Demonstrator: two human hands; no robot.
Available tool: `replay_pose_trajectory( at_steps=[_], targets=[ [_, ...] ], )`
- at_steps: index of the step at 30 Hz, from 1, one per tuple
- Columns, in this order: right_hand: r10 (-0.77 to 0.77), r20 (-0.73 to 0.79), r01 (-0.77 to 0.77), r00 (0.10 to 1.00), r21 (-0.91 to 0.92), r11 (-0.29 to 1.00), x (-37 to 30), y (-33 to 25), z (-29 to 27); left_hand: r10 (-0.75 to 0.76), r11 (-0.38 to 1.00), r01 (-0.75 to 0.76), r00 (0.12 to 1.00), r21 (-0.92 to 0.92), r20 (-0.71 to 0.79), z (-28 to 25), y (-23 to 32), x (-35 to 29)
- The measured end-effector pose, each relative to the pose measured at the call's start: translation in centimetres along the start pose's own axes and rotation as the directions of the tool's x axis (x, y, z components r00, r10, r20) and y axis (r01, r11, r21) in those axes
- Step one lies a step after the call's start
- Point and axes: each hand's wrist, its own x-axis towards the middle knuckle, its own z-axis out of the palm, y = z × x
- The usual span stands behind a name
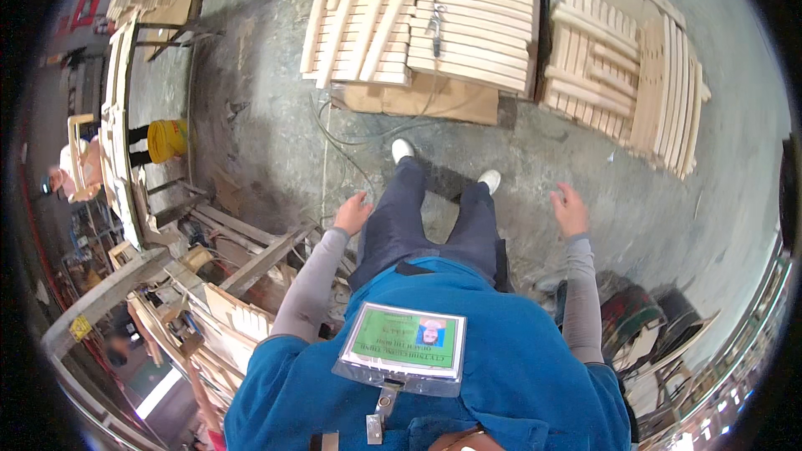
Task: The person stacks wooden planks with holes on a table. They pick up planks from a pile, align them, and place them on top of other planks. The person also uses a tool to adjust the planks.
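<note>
Both of my hands hang at my sides, away from everything on the stacks. My left hand (355,213) is beside my left thigh, empty, with the fingers loosely apart. On the other side my right hand (571,210) hangs over the floor, also empty, its fingers spread a little. In front of my feet lies a stack of wooden slats (472,42), with several loose slats (361,29) laid askew on its left part. A slim dark-and-silver hand tool (435,25) rests on top; its exact kind is too small to tell.
Cardboard (418,102) lies under the stack, and a hose (338,144) trails over the floor before my feet. Another pile of wooden pieces (622,75) stands at the right. At the left are a workbench frame (125,142), a yellow bucket (170,140) and another person (79,169).
</note>
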Motion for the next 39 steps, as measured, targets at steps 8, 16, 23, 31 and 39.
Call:
replay_pose_trajectory(
  at_steps=[8, 16, 23, 31, 39],
  targets=[
    [-0.155, 0.122, 0.151, 0.98, 0.042, 0.988, 12.3, -19.0, 12.7, -0.14, 0.896, 0.024, 0.963, -0.444, -0.23, -7.7, -8.1, 7.1],
    [-0.062, 0.221, 0.071, 0.973, -0.032, 0.997, 27.1, -32.1, 32.4, 0.003, 0.959, -0.053, 0.984, -0.277, -0.18, -14.2, -16.5, 24.6],
    [0.13, -0.014, -0.128, 0.991, 0.111, 0.986, 42.1, -34.3, 45.4, 0.228, 0.973, -0.21, 0.933, 0.091, -0.279, -12.7, -13.8, 44.4],
    [0.142, -0.058, -0.124, 0.988, 0.243, 0.962, 49.3, -34.6, 49.8, 0.128, 0.99, -0.141, 0.916, -0.006, -0.379, -8.4, -8.8, 56.1],
    [0.11, 0.292, -0.302, 0.95, 0.948, 0.096, 45.7, -30.1, 43.9, 0.394, -0.259, 0.323, 0.896, -0.91, 0.206, -11.2, -10.8, 51.3]
  ],
)
